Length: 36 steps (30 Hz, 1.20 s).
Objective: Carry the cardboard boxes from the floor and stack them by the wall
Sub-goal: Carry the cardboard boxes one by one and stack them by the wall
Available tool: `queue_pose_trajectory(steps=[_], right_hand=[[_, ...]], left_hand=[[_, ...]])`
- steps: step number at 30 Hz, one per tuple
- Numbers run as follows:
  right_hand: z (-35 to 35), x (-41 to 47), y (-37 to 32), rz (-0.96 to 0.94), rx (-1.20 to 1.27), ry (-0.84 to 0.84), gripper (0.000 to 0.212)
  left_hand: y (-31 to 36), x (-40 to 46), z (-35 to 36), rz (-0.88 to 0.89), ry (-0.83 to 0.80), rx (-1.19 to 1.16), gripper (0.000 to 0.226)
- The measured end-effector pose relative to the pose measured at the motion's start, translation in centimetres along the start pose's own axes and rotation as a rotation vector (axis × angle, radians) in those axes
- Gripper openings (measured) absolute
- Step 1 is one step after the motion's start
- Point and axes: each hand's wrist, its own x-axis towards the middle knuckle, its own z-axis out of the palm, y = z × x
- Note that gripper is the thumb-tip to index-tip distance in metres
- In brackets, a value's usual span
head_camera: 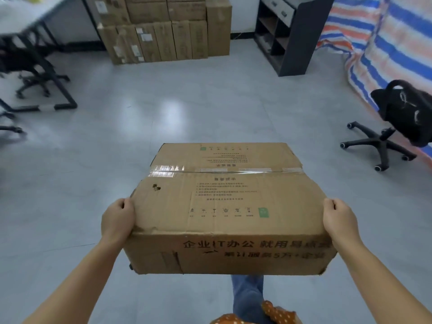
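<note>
Both arms reach forward, the left hand [117,218] and right hand [340,219] each curled round opposite side edges of the taped cardboard box [228,206], held off the floor [187,108], well apart from the stacked boxes [166,29] at the wall.

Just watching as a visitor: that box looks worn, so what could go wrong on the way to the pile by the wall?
The box is gripped only at its side edges by the left hand and right hand; it might slip. Its near face is torn, so the cardboard may give. The chair stands near the path to the stack.
</note>
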Motion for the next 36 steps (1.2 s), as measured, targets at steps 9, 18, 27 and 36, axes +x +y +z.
queue_pose_trajectory(steps=[9,18,27,36], right_hand=[[1.2,17.2,-6.6,-0.047,-0.026,-0.057,0.034],[5.6,30.4,-15.5,-0.09,-0.091,-0.141,0.034],[16.1,42.1,-26.7,-0.124,-0.096,-0.157,0.034],[25.6,51.5,-41.4,-0.111,-0.05,-0.108,0.033]], left_hand=[[9.0,8.4,7.7,-0.059,0.062,-0.005,0.037],[14.8,17.2,11.7,-0.146,0.124,-0.034,0.037],[19.4,34.6,12.9,-0.166,0.118,-0.034,0.035],[26.7,55.0,10.7,-0.113,0.136,-0.064,0.034]])
